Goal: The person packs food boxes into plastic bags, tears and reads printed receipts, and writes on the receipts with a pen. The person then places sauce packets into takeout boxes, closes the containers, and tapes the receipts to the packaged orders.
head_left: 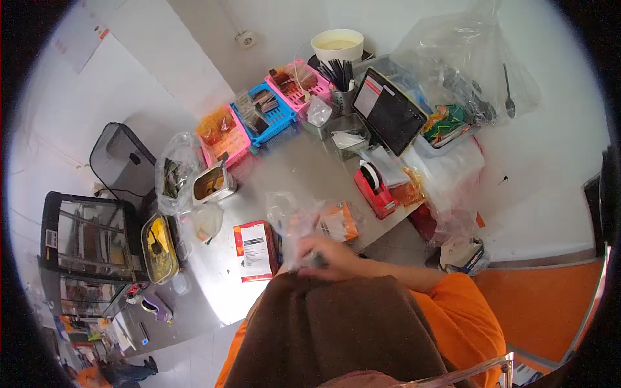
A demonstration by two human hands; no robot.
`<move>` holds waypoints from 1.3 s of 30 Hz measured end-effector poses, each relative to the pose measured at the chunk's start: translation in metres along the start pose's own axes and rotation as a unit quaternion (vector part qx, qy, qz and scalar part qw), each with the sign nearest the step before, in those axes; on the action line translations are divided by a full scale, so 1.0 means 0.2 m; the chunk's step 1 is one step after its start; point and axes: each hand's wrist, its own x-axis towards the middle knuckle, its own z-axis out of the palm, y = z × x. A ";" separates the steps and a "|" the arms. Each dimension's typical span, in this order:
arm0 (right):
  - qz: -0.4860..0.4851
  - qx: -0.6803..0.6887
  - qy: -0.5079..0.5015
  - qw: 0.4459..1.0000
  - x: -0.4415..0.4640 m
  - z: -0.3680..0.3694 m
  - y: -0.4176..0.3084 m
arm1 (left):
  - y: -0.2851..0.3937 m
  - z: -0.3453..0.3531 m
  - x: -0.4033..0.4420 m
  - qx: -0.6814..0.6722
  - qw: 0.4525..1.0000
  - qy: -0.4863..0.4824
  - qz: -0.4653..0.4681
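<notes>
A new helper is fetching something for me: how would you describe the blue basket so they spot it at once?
Start at the metal table and look to its far side, near the wall. The blue basket is the middle one in a row of three. Its colour sets it apart: the left basket and the right basket are both pink.

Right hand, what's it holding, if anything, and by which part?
The right hand appears to hold clear plastic, bunched at its end nearest the person, though blur hides the exact grip.
</notes>
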 end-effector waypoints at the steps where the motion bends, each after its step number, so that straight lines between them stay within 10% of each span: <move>1: 0.011 -0.081 0.099 0.992 -0.05 -0.10 0.01 | 0.02 0.00 0.03 0.004 1.000 0.023 -0.008; 4: 0.074 -0.127 0.205 0.968 -0.08 -0.15 0.18 | 0.31 -0.09 0.05 -0.226 0.951 0.114 -0.177; 7: 0.060 -0.212 0.123 0.968 -0.14 0.02 0.65 | 0.17 -0.15 0.00 -0.075 0.994 -0.064 0.039; 10: 0.193 0.267 0.159 0.931 -0.02 0.09 0.55 | 0.48 -0.22 0.03 0.126 0.947 -0.095 0.280; 12: 0.128 0.120 0.119 0.977 -0.13 0.22 0.95 | 0.52 -0.26 0.05 0.194 0.899 -0.056 0.389; 16: 0.035 -0.120 0.109 0.986 -0.28 0.20 1.19 | 0.41 -0.39 0.08 -0.036 0.995 -0.061 0.067; 19: 0.204 0.234 0.204 0.928 0.04 0.11 0.54 | 0.05 -0.24 0.05 -0.039 0.969 -0.243 -0.022; 21: 0.144 0.107 0.194 0.965 0.01 0.31 0.82 | -0.06 -0.12 -0.01 -0.062 0.961 -0.262 -0.058; 28: 0.114 -0.230 -0.218 0.942 0.16 0.13 0.24 | -0.17 0.06 -0.08 -0.095 0.981 -0.129 -0.105; 34: 0.141 0.138 0.111 0.974 0.15 0.04 0.22 | -0.20 0.11 -0.01 -0.077 0.992 -0.055 -0.087; 39: 0.076 0.043 0.222 0.971 0.08 -0.26 0.11 | -0.19 0.05 0.08 -0.084 0.996 -0.001 -0.041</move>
